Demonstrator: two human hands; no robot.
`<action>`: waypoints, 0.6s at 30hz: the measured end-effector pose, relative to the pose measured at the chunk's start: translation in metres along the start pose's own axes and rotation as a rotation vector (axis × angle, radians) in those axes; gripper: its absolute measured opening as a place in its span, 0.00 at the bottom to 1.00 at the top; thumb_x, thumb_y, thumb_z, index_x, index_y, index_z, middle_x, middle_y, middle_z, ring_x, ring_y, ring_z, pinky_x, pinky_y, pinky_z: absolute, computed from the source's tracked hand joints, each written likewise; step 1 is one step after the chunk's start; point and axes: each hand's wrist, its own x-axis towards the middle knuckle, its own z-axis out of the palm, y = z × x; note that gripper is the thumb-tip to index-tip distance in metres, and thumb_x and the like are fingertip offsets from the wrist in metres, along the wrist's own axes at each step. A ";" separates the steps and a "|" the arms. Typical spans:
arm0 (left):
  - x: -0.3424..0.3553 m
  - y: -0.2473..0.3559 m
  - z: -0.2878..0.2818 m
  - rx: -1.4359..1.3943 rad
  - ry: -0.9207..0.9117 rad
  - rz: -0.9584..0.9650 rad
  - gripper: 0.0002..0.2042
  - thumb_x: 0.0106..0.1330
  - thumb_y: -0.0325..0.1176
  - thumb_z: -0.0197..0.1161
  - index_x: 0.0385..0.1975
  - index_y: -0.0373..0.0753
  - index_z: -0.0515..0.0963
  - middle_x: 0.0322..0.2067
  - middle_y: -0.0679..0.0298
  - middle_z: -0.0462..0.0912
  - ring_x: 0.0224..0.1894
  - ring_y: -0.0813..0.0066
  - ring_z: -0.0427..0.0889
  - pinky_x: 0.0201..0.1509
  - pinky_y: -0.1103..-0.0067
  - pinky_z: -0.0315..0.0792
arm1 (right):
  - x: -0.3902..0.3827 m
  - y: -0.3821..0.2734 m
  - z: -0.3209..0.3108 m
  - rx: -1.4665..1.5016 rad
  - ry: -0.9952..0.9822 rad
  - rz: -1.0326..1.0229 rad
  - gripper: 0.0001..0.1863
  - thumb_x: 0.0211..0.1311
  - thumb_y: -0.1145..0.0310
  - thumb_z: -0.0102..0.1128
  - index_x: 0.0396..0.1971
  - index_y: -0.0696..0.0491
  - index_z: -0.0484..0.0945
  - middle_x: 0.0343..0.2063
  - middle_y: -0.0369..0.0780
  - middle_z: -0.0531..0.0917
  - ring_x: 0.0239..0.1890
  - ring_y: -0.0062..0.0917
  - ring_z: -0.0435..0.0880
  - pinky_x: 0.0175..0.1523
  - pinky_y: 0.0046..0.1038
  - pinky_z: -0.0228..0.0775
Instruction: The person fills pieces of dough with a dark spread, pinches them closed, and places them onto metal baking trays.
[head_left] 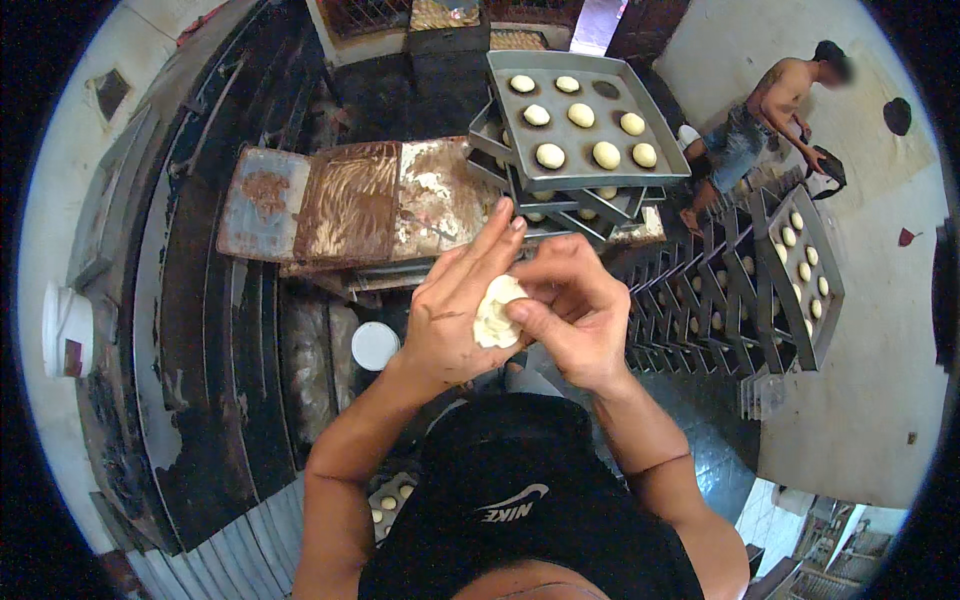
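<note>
The dough piece [493, 318], a pale lump with a creased and folded face, is held in the air on the near side of the top tray [577, 140], between the two hands and well apart from the tray itself. The left hand [440, 312], nearer the wearer and a little left of the tray, has its fingers stretched out toward it and the dough set against its palm. The right hand [580, 315], also on the tray's near side, has its fingers bent in and its thumb pressed on the dough, gripping it at the edge. The step in hand looks like pinching and folding the dough into shape – a judgement from the creases and the thumb. The next move seems to call for drawing the loose edge inward and pressing it closed, with the left palm giving gentle support. Eight rounds of dough [580, 115] sit in the top tray, with one dark round mark among them left bare. The brown-smeared, floury surface [345, 205] stretches left of that tray; to its near right stand more stacked trays [740, 300] – and beyond these, a co-worker [775, 105].
</note>
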 end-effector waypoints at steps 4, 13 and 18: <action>-0.013 -0.002 -0.020 0.072 -0.099 0.125 0.08 0.60 0.30 0.66 0.37 0.36 0.83 0.41 0.58 0.84 0.45 0.57 0.83 0.55 0.63 0.72 | -0.015 -0.011 0.007 -0.570 -0.234 -0.343 0.10 0.47 0.74 0.78 0.31 0.52 0.87 0.36 0.38 0.75 0.39 0.26 0.74 0.46 0.30 0.70; 0.009 0.017 0.013 -0.324 -0.310 0.047 0.27 0.63 0.46 0.72 0.59 0.40 0.80 0.65 0.55 0.76 0.68 0.58 0.76 0.70 0.63 0.66 | -0.043 0.057 -0.034 0.243 0.047 -0.197 0.17 0.59 0.74 0.73 0.48 0.59 0.82 0.53 0.43 0.77 0.56 0.30 0.79 0.60 0.34 0.74; 0.054 0.027 0.067 -0.159 -0.574 -0.008 0.36 0.52 0.33 0.78 0.66 0.38 0.75 0.71 0.51 0.69 0.68 0.53 0.74 0.70 0.64 0.71 | -0.018 0.014 -0.119 -0.402 0.024 -0.332 0.11 0.49 0.72 0.80 0.34 0.52 0.89 0.39 0.38 0.77 0.40 0.26 0.78 0.43 0.28 0.73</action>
